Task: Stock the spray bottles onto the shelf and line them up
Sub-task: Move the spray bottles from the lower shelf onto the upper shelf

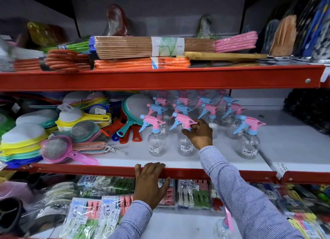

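Head-camera footage is filled by red-edged shop shelving. On the middle shelf (125, 154), clear spray bottles with pink and blue trigger heads are ranged in rows running back from the front. The right hand (199, 134) is seen reaching in, its fingers (193, 127) closed around the neck of the front spray bottle (185, 146) in the second row, just under its pink trigger head; the bottle is stood upright on the shelf. The left hand (150, 183) is rested on the shelf's red front lip, fingers hooked over the edge, nothing held. Coloured strainers (57, 147) are heaped to the left of the bottles. Another spray bottle (224, 226) is glimpsed, blurred, on the lower shelf beside packs of clothes pegs (84, 215).
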